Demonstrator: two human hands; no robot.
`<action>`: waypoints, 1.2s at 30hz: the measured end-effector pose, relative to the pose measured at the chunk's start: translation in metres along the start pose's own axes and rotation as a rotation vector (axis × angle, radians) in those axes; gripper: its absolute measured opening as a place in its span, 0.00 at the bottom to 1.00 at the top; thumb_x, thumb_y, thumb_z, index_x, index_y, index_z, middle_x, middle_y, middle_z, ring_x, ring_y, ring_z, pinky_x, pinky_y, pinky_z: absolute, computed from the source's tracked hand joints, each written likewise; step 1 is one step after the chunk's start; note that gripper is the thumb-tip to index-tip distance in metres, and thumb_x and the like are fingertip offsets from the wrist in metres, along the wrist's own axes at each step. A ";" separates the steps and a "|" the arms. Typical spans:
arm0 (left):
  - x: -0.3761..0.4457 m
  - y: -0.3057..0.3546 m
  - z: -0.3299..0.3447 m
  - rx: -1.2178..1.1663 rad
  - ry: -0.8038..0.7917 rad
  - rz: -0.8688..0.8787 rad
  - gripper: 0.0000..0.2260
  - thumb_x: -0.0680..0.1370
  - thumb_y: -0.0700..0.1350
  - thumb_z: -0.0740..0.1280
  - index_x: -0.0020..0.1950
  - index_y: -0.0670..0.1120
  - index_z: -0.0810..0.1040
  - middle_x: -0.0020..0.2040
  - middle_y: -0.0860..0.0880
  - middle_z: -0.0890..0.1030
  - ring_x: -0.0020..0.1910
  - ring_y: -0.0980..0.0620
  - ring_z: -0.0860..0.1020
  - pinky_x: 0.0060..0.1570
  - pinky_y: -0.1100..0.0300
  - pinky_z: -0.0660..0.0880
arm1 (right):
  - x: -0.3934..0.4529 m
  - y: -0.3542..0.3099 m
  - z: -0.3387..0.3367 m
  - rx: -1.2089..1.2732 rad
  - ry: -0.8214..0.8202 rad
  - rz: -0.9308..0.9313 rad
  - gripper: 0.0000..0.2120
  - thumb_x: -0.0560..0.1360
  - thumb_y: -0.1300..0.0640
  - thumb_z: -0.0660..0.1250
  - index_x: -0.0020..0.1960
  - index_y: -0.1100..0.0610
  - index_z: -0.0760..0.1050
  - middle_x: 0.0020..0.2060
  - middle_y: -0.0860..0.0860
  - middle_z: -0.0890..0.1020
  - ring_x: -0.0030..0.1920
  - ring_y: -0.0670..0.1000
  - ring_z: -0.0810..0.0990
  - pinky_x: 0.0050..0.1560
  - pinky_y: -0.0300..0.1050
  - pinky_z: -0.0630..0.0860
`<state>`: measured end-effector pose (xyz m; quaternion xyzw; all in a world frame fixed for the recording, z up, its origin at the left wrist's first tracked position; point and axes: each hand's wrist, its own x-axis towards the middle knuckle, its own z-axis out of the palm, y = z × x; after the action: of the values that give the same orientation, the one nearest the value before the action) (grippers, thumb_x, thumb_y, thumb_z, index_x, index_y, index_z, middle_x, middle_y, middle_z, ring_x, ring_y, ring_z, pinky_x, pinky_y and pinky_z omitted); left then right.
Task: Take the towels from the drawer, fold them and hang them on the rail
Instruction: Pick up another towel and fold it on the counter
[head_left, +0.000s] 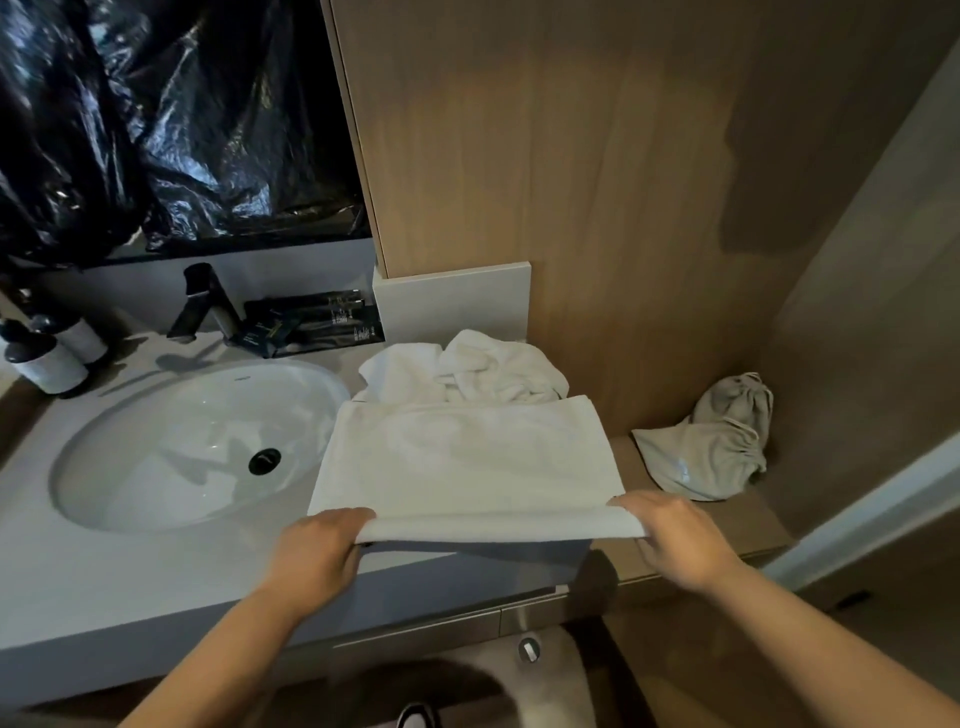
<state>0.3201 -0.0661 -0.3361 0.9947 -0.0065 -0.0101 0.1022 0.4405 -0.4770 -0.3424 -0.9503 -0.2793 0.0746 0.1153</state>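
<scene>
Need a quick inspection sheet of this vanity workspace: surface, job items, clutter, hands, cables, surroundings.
Surface: grey countertop with oval sink.
Job's things: flat white towel held at its near edge; crumpled towels behind it.
Clutter: two pump bottles, black toiletry packets, grey drawstring bag on the side ledge.
Hands: left hand and right hand each grip a near corner.
Cables: nothing seen.
Surroundings: black faucet, black plastic sheet, wood panel wall.

A bathroom, likely a hotel's: a white oval sink (197, 441) at nine o'clock in the grey desk (130, 582), black tap (205, 304), toiletry bottles (47, 353) and wood-panelled walls (597, 182).
</scene>
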 end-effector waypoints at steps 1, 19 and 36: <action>-0.002 -0.005 -0.003 -0.064 0.032 0.006 0.07 0.77 0.45 0.64 0.51 0.51 0.81 0.45 0.52 0.83 0.44 0.45 0.80 0.41 0.53 0.76 | 0.002 0.004 -0.003 0.109 0.010 0.001 0.14 0.76 0.57 0.69 0.60 0.45 0.77 0.55 0.43 0.81 0.57 0.46 0.78 0.56 0.45 0.75; 0.127 -0.042 -0.051 -0.935 0.467 -0.608 0.14 0.68 0.54 0.79 0.48 0.53 0.78 0.47 0.51 0.80 0.44 0.52 0.78 0.38 0.60 0.74 | 0.099 0.015 -0.026 0.961 0.262 0.500 0.08 0.82 0.53 0.60 0.55 0.56 0.74 0.49 0.55 0.79 0.50 0.52 0.78 0.44 0.42 0.73; 0.127 -0.034 -0.006 -0.858 0.407 -0.557 0.11 0.74 0.59 0.70 0.50 0.58 0.72 0.42 0.54 0.82 0.41 0.53 0.81 0.40 0.50 0.78 | 0.139 0.013 0.007 1.030 0.641 0.687 0.06 0.79 0.59 0.66 0.43 0.53 0.75 0.37 0.49 0.79 0.38 0.47 0.76 0.37 0.41 0.72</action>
<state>0.4471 -0.0334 -0.3392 0.8098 0.2815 0.1541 0.4912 0.5615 -0.4100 -0.3636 -0.7844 0.1558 -0.0543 0.5979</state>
